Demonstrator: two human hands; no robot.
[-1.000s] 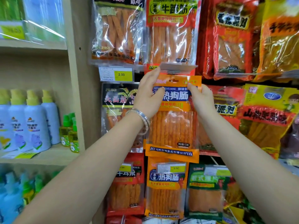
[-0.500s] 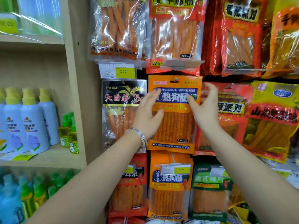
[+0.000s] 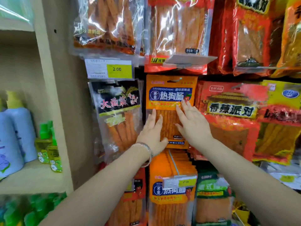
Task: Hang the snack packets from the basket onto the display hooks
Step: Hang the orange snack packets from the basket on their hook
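An orange snack packet (image 3: 169, 88) with a blue label hangs from a display hook (image 3: 175, 80) through the slot at its top. My left hand (image 3: 152, 131), with a bracelet on its wrist, lies flat against the packet's lower left part, fingers straight. My right hand (image 3: 191, 123) lies flat against its lower right part, fingertips reaching the label's bottom edge. Neither hand grips anything. The basket is out of view.
A black-topped packet (image 3: 118, 115) hangs to the left and a red packet (image 3: 231, 111) to the right. More orange packets (image 3: 172, 191) hang on a hook below, behind a price tag. A wooden shelf post (image 3: 53, 95) and bottles (image 3: 19, 134) stand at the left.
Both hands let go of the packet's top edge and slid down its front. The packet now hangs from the hook by itself.
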